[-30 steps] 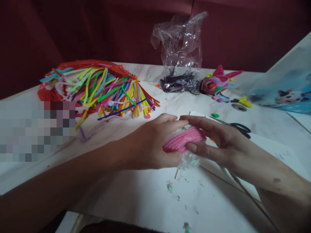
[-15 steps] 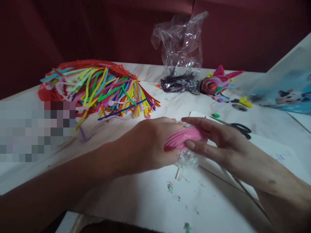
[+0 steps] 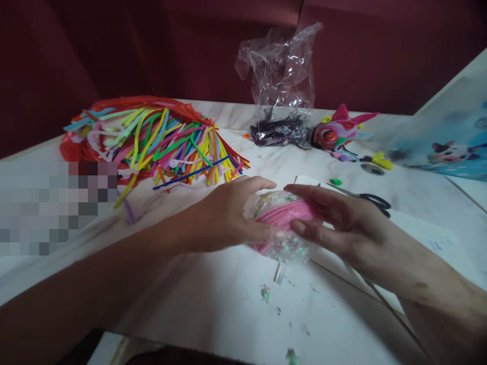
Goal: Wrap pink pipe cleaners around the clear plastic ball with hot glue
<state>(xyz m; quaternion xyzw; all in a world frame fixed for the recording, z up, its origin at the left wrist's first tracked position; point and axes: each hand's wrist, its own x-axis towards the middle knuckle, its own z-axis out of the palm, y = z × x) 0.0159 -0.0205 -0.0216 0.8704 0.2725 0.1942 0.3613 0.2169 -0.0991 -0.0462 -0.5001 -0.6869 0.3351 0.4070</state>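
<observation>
A clear, rounded object [image 3: 300, 244] with green specks sits at the middle of the table, and pink strands [image 3: 283, 215] run across its upper side. My left hand [image 3: 228, 213] curves round its left side, thumb at the near edge of the strands, fingers spread from the thumb. On the right side my right hand [image 3: 342, 223] grips it, with the thumb pressing on the strands and the fingers over the far edge. Part of the object lies hidden under both hands. A short translucent stick [image 3: 279, 272] shows just below it.
Colourful pipe cleaners [image 3: 167, 142] spill from a red bag at the back left. Behind stands a clear plastic bag [image 3: 283, 76] with dark strands. Black-handled scissors [image 3: 375, 202] lie on white paper [image 3: 437, 241] at the right, near a pink, horned craft piece [image 3: 337, 133].
My left hand has loosened and shifted slightly left and up, with its fingers wider apart. More of the clear object and pink strands now shows. My right hand has barely moved.
</observation>
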